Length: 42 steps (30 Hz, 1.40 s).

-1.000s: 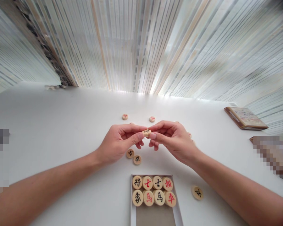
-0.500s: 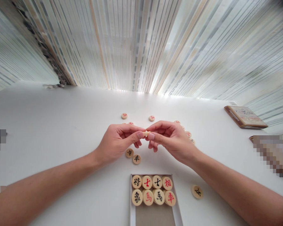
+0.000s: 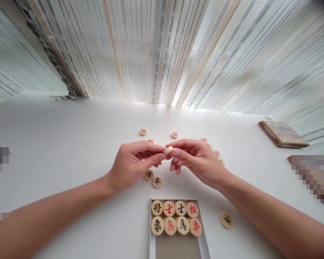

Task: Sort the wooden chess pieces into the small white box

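Between the fingertips of both hands, above the table, I see a round wooden Chinese chess piece, its pale edge turned towards me. My left hand pinches it from the left with thumb and forefinger. From the right, my right hand grips it the same way. Whatever character its face carries is hidden. Below my left hand two pieces with black characters lie side by side, the nearer piece fully visible. Closer to me is an open box with two rows of pieces, black and red, in its far part.
Red-marked pieces lie beyond my hands, among them one piece at left and another piece. Several more sit partly behind my right hand. A black-marked piece is right of the box. A flat carton stands far right; string curtains hang behind the table.
The held piece has tilted and more of its edge shows between my fingertips. My hands stay in nearly the same place.
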Motion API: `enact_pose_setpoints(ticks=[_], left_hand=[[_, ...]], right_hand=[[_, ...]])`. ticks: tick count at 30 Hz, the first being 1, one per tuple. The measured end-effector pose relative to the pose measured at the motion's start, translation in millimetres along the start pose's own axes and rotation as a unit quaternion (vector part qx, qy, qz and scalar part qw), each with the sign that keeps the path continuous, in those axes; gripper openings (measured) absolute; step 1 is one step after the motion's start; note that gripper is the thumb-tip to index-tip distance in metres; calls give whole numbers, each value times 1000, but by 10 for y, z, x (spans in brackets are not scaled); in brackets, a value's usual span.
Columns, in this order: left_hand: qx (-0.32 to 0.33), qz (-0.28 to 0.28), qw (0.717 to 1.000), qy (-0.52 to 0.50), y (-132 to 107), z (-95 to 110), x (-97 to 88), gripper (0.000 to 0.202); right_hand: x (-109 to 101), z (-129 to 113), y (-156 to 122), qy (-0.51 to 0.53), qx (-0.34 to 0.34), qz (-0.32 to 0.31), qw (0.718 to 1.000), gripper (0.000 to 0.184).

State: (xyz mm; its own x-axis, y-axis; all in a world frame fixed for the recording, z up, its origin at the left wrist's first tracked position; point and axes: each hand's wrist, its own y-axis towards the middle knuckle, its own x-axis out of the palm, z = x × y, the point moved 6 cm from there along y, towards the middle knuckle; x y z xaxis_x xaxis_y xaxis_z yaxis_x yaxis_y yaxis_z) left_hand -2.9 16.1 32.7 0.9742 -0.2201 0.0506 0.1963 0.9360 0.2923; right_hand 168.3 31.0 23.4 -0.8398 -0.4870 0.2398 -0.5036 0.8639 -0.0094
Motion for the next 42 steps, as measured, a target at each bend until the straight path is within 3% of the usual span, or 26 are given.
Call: enact_pose_setpoints(ticks=[8, 16, 23, 26, 32, 39, 42], left_hand=[[104, -17, 990, 93, -15, 105, -1, 14], [280, -11, 918, 279, -102, 274, 53, 13], [323, -21, 889, 325, -137, 293, 103, 14], [305, -10, 899, 315, -135, 296, 84, 12], [163, -8, 968, 191, -51, 167, 19, 16], [104, -18, 984, 145, -45, 71, 8, 13], [69, -19, 992, 99, -43, 32, 0, 17]], right_hand=[[2, -10, -2, -24, -15, 16, 999, 23], [75, -12, -64, -52, 18, 68, 996, 37], [36, 16, -74, -74, -28, 71, 994, 36], [51, 9, -79, -103, -54, 57, 992, 33], [58, -116, -128, -195, -156, 61, 966, 20], [112, -285, -186, -340, -243, 75, 906, 23], [94, -258, -167, -324, -214, 79, 918, 20]])
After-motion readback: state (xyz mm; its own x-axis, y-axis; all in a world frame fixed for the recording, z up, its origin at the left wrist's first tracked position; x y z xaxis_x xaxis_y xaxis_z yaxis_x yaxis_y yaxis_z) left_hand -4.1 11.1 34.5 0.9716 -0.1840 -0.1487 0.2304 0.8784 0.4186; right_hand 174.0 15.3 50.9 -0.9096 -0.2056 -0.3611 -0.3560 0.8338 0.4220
